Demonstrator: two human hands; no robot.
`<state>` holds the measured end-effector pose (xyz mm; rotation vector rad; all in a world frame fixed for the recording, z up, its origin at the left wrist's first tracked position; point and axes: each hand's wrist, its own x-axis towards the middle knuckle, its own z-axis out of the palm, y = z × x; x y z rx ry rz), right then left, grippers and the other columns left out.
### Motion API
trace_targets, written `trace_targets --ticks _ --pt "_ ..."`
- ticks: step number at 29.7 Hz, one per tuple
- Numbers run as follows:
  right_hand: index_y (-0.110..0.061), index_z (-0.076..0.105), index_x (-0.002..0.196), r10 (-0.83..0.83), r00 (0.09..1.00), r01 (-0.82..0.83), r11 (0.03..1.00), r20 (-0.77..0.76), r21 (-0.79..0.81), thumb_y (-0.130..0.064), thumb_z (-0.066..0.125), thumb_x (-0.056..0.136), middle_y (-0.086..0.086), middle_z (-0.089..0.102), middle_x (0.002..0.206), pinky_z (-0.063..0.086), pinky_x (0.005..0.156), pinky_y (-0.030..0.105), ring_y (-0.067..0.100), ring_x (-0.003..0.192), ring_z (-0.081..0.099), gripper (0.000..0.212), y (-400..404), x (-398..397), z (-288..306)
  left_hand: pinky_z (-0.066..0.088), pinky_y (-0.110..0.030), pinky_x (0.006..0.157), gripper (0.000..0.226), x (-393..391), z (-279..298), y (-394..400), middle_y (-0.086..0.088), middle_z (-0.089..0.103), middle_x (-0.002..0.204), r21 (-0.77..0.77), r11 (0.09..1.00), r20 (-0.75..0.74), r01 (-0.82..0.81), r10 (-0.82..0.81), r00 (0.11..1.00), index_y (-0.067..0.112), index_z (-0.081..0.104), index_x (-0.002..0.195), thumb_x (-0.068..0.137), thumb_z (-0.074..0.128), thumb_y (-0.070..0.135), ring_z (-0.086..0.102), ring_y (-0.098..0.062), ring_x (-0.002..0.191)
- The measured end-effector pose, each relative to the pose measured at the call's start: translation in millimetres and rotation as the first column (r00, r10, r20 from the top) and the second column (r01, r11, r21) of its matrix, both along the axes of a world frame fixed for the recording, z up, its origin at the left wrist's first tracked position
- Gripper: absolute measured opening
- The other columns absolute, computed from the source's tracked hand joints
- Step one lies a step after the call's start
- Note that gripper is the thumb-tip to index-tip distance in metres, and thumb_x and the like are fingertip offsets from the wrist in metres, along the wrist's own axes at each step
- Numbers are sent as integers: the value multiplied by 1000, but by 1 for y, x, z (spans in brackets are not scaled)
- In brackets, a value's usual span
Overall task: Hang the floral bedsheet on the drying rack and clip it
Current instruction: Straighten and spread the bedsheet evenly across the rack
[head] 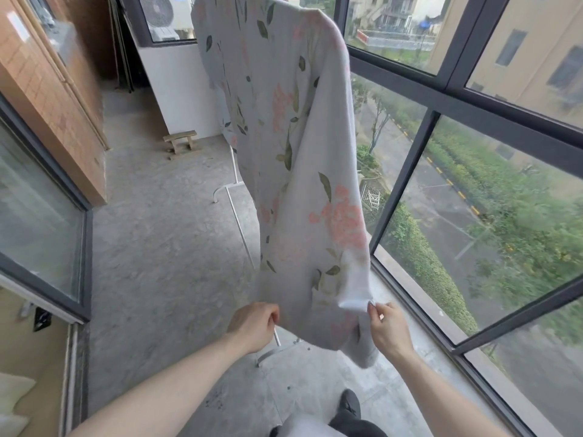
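Observation:
The floral bedsheet [293, 159], pale with pink flowers and green leaves, hangs draped over the top of the drying rack and reaches down to my hands. Of the white drying rack [235, 203] only the floor bars and one upright show; the sheet hides the rest. My left hand [254, 323] grips the sheet's lower left edge with curled fingers. My right hand [389, 326] pinches the lower right corner between thumb and fingers. No clip is in sight.
A wall of dark-framed windows [407, 190] runs along the right, close to the sheet. A small wooden stool [180, 141] stands at the back on the grey concrete floor [164, 253]. A glass sliding door [41, 216] is on the left.

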<state>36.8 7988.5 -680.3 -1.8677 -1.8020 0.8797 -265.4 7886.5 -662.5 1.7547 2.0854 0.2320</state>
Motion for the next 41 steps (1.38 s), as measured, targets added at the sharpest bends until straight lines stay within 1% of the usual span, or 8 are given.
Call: trace_targets --ticks 3,7,12,16,21,26,36,41 --pt "-13 69 98 -150 988 152 984 24 -94 -32 43 108 16 57 118 37 79 34 27 92 54 33 2 4 -2 41 -29 70 26 9 3 2 15 62 95 -16 999 38 -35 35 999 28 68 100 88 50 14 59 -16 86" --pt "-23 57 137 -127 989 118 987 -78 -107 -44 52 103 7 47 135 48 82 35 19 100 64 40 -2 -10 3 46 -29 71 18 4 9 13 18 61 97 14 995 97 -99 97 991 31 62 92 83 55 16 60 -14 87" --pt "-21 57 136 63 980 -81 993 -190 -90 -30 67 96 -2 49 132 51 88 29 15 106 68 42 4 -42 22 39 -27 68 22 -2 25 33 15 55 84 73 970 184 -233 216 959 30 64 102 84 60 16 53 -13 77" --pt "-33 56 132 161 948 -183 982 -275 -57 -31 67 94 -13 53 131 58 86 35 -10 83 66 39 15 -77 56 42 -27 72 27 -13 46 38 16 54 84 90 942 268 -324 291 918 31 64 105 84 63 14 56 -9 74" --pt "-40 55 129 239 858 -283 959 -454 -30 -26 68 93 -19 60 129 61 86 42 -5 88 68 41 24 -136 91 46 -25 76 33 -51 75 34 14 62 109 164 914 304 -372 312 900 30 65 108 81 67 10 64 -7 79" --pt "-43 48 133 287 812 -332 943 -509 2 -33 68 90 -20 58 129 61 85 40 0 99 68 49 9 -182 112 50 -26 78 35 -85 92 21 14 58 113 223 882 320 -415 336 886 33 64 107 81 68 10 65 -4 85" --pt "-30 41 147 243 801 -203 970 -548 134 -22 67 94 -12 48 142 59 85 35 0 111 62 60 28 -315 161 47 -21 78 34 -222 127 30 19 51 118 315 884 321 -345 243 916 36 62 113 86 72 17 59 6 98" --pt "-30 41 147 165 809 -102 985 -564 141 -23 69 93 -14 48 142 57 95 41 -3 109 61 61 28 -396 179 44 -21 80 35 -318 156 47 18 53 118 333 906 296 -262 163 941 35 62 112 86 72 15 56 9 97"
